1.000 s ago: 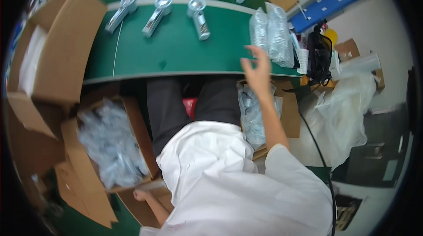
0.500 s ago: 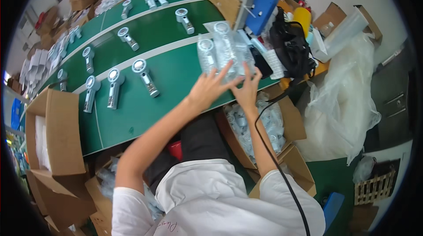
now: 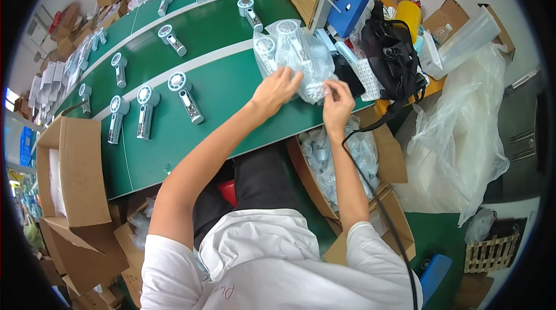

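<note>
A clear bubble bag (image 3: 313, 62) with a round-headed handheld fan inside lies on the green table at its right side. My right hand (image 3: 337, 104) pinches the near right edge of this bag. On the bag's near left edge, my left hand (image 3: 278, 90) is closed with bent fingers. Just left of it rests another bagged fan (image 3: 266, 49), partly covered by the first bag. Several bare silver-blue handheld fans lie in rows to the left, the nearest being a fan (image 3: 186, 97) with a shiny handle.
An open carton (image 3: 370, 153) of bagged items stands below the table edge at right. Beside the bags are a dark phone (image 3: 350, 78) and a black bag (image 3: 385, 55). Another carton (image 3: 81, 177) stands at left. A black cable (image 3: 376, 194) crosses my right arm.
Both hands have drawn back and moved apart, from fingers spread over the bags to closed on the bag's near edges. The bag has bunched up and turned toward the right.
</note>
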`<action>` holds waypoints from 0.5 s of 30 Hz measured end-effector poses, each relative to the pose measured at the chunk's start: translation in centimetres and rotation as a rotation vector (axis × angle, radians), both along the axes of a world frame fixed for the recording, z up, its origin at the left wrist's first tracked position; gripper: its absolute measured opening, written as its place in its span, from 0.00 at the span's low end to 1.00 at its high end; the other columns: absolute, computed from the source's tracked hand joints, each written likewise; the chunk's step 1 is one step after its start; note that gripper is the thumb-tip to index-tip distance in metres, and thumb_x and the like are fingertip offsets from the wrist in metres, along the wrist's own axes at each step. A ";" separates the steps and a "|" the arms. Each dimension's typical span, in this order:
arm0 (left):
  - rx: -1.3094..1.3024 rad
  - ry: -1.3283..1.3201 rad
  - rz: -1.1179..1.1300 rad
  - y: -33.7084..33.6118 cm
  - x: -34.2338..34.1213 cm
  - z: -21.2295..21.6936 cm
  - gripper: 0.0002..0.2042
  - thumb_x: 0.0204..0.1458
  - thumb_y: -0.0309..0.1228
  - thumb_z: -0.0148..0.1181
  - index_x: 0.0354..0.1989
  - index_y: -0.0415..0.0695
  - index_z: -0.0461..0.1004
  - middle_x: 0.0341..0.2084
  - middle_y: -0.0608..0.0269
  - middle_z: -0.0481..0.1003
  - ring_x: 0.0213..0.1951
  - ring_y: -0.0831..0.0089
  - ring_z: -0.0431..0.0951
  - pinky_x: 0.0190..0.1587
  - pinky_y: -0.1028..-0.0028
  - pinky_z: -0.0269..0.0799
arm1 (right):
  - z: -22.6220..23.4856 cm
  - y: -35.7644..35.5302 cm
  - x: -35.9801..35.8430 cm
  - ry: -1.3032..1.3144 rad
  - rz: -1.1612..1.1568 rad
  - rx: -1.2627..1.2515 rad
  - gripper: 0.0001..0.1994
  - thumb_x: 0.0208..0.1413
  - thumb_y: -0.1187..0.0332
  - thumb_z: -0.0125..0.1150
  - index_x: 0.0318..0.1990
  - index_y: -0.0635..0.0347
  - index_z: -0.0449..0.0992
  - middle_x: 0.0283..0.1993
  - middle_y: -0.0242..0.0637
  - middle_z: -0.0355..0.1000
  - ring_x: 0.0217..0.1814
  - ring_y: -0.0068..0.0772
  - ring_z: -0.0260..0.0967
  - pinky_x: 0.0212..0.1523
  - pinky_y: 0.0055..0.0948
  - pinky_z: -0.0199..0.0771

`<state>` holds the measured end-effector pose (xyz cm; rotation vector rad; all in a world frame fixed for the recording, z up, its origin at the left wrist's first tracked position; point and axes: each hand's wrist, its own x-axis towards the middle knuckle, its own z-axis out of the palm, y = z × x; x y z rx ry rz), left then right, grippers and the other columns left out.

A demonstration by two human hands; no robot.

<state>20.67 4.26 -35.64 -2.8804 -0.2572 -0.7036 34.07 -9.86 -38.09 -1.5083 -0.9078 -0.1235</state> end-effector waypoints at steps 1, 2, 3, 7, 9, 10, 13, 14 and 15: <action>-0.127 -0.075 0.025 -0.1 0.0 0.3 0.18 0.48 0.19 0.55 0.49 0.39 0.63 0.38 0.52 0.69 0.41 0.58 0.72 0.44 0.66 0.76 | 0.7 -0.2 0.2 0.016 -0.001 0.005 0.06 0.53 0.82 0.61 0.39 0.68 0.79 0.41 0.36 0.76 0.40 0.28 0.72 0.44 0.23 0.73; -0.254 -0.151 0.049 -0.1 0.1 0.7 0.20 0.47 0.18 0.54 0.51 0.38 0.63 0.38 0.51 0.68 0.39 0.56 0.72 0.44 0.65 0.75 | 1.4 -0.4 0.4 0.032 -0.004 0.011 0.06 0.55 0.82 0.60 0.39 0.69 0.79 0.43 0.35 0.76 0.41 0.27 0.72 0.45 0.22 0.73; -0.259 -0.148 0.055 0.3 0.2 1.0 0.20 0.47 0.18 0.54 0.51 0.38 0.63 0.38 0.51 0.68 0.39 0.56 0.72 0.44 0.65 0.75 | 2.1 -0.3 0.5 0.036 0.001 0.006 0.06 0.55 0.82 0.60 0.39 0.69 0.79 0.43 0.35 0.76 0.41 0.27 0.72 0.45 0.22 0.73; -0.324 -0.330 0.117 2.9 0.7 2.0 0.18 0.48 0.17 0.53 0.50 0.35 0.66 0.37 0.51 0.68 0.39 0.54 0.71 0.44 0.63 0.74 | 4.1 0.0 1.0 0.083 0.056 0.085 0.07 0.56 0.82 0.59 0.40 0.69 0.80 0.42 0.36 0.77 0.41 0.27 0.72 0.46 0.22 0.73; -0.240 -0.335 0.105 4.1 0.8 2.4 0.17 0.49 0.17 0.54 0.49 0.35 0.69 0.38 0.51 0.67 0.41 0.54 0.70 0.44 0.63 0.74 | 4.9 0.0 1.1 0.075 0.064 0.071 0.07 0.55 0.82 0.59 0.40 0.68 0.81 0.41 0.36 0.77 0.39 0.27 0.72 0.44 0.22 0.73; -0.196 -0.337 0.101 4.5 0.5 2.4 0.16 0.49 0.17 0.55 0.49 0.35 0.70 0.38 0.51 0.67 0.41 0.54 0.70 0.44 0.63 0.74 | 5.4 0.1 1.2 0.071 0.069 0.065 0.08 0.54 0.83 0.59 0.40 0.68 0.81 0.41 0.36 0.77 0.39 0.27 0.72 0.43 0.22 0.73; -0.319 -0.390 0.073 4.3 -0.3 5.1 0.12 0.52 0.19 0.56 0.46 0.37 0.74 0.45 0.52 0.68 0.46 0.55 0.70 0.46 0.66 0.72 | 7.0 0.4 2.4 0.047 0.072 0.054 0.08 0.53 0.83 0.60 0.40 0.68 0.81 0.40 0.35 0.77 0.38 0.26 0.72 0.41 0.21 0.72; -0.376 -0.415 0.059 4.3 -0.7 6.4 0.10 0.53 0.20 0.57 0.45 0.37 0.76 0.48 0.52 0.68 0.48 0.55 0.70 0.47 0.68 0.71 | 7.5 0.7 2.6 0.037 0.075 0.052 0.08 0.53 0.83 0.60 0.40 0.68 0.82 0.39 0.34 0.78 0.37 0.26 0.71 0.41 0.21 0.72; -0.432 -0.440 0.046 4.3 -1.2 7.7 0.09 0.55 0.21 0.58 0.43 0.38 0.78 0.51 0.52 0.68 0.50 0.56 0.70 0.48 0.69 0.69 | 8.0 1.0 2.6 0.027 0.078 0.050 0.09 0.52 0.83 0.60 0.40 0.68 0.82 0.39 0.34 0.78 0.37 0.26 0.71 0.40 0.21 0.72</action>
